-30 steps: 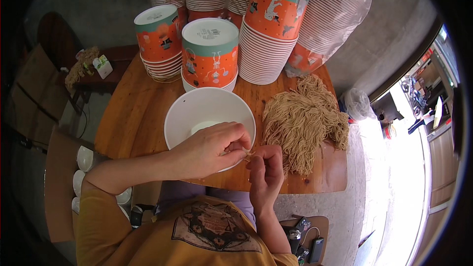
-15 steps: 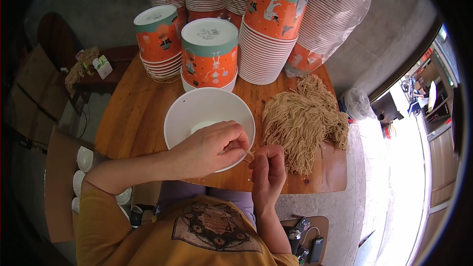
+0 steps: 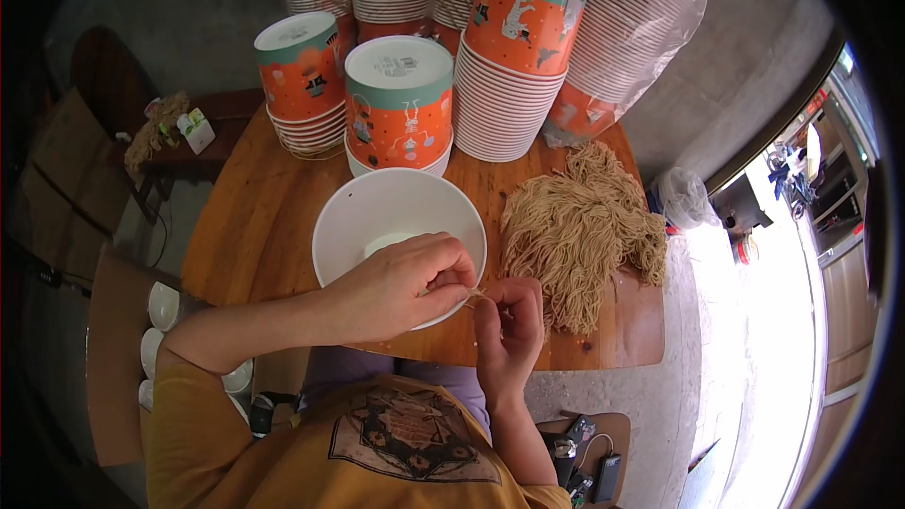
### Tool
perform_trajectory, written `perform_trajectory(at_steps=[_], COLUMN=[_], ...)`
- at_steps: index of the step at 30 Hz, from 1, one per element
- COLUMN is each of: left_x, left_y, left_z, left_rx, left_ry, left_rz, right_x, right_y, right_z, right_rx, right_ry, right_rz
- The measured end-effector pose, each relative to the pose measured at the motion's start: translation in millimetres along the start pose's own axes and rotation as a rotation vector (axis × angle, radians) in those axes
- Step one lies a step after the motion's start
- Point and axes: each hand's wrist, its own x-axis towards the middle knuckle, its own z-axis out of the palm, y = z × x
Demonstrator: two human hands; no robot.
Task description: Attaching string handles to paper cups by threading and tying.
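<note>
And there it was: my L hand (image 3: 401, 283), palm down over the near R part of the white tub (image 3: 349, 236), thumb & index pinched tight on a thin pale strand (image 3: 477, 294)! Facing it, just off the tub's R rim, my R hand (image 3: 514, 330): fingers curled, thumb up, tips right by the strand, tho it was too tiny to tell if they had a grip on it. The strand sat btwn both sets of fingertips, near the rim.

The tub stood upright on the wooden table (image 3: 250, 226), my L forearm passing its near side. Off to the R, v. close to my R hand, lay a big tan heap of stringy stuff (image 3: 575, 236). Behind the tub, three stacks of upside-down orange-&-green tubs (image 3: 401, 123): short L, another mid, tall R. Further back, more stacks, some in clear plastic (image 3: 650, 38). Down by my L elbow, a cardboard box (image 3: 118, 349) w/ white bowls (image 3: 162, 306); low R, a black gadget (image 3: 606, 478) near a white cable.
</note>
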Motion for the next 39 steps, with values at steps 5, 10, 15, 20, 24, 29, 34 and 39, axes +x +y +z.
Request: perform_trajectory(at_steps=[5,10,15,20,24,29,34,39], left_x=[-1.4,-4.5,-5.5,-6.3,-7.7,-10.7,-19.0,-23.5], left_y=[0.5,-3.6,-2.3,-2.7,0.1,0.6,0.6,-5.1], left_z=[0.0,1.8,-0.1,-2.8,-1.1,-1.7,-4.1,-4.9], left_rx=[0.044,0.213,0.296,0.248,0.227,0.309,0.497,0.566], left_ry=[0.004,0.065,0.116,0.115,0.107,0.132,0.153,0.158], left_rz=[-0.022,0.099,0.1,0.081,0.094,0.203,0.333,0.386], right_x=[-1.0,-0.2,0.4,0.2,11.1,9.6,4.4,-3.8], right_y=[-2.3,-2.4,5.1,-2.1,-25.9,-23.3,-28.2,-33.3], right_z=[-1.6,-1.3,-3.4,-7.6,-5.3,-2.8,-4.1,-2.7], right_rx=[0.018,-0.001,-0.101,0.143,-0.399,-0.46,-0.489,-0.415], right_ry=[-0.021,-0.031,0.017,0.004,-0.139,-0.1,-0.175,-0.229], right_rz=[0.026,0.014,-0.105,0.12,-0.158,-0.288,-0.351,-0.205])
